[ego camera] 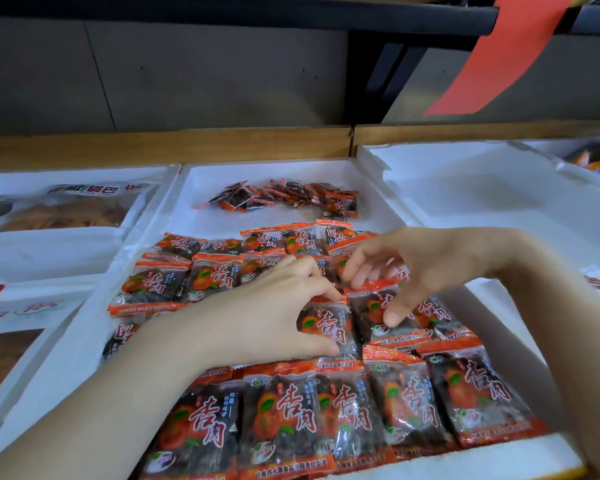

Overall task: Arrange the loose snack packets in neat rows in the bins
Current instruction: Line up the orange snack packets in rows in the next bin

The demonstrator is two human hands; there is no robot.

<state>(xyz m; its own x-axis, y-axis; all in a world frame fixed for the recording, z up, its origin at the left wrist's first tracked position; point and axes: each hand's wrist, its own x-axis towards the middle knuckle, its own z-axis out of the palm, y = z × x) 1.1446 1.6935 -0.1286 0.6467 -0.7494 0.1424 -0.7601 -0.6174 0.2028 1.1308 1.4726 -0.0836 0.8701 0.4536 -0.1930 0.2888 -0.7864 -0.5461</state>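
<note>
Orange-and-black snack packets (pixel 329 327) with red lettering, white foam bin (pixel 84 327), red paper strip (pixel 499 57)

One wide-angle camera, worn on the head, looked forward and down from the near edge of the middle foam bin (pixel 194 223), close enough that the left hand (pixel 274 306) and right hand (pixel 413 268) filled the frame's centre. Its view reached the left bin (pixel 49 251), the right bin (pixel 465 188) and the far grey wall (pixel 222 74).

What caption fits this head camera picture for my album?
Left hand and right hand line up snack packets in a white foam bin.
</note>
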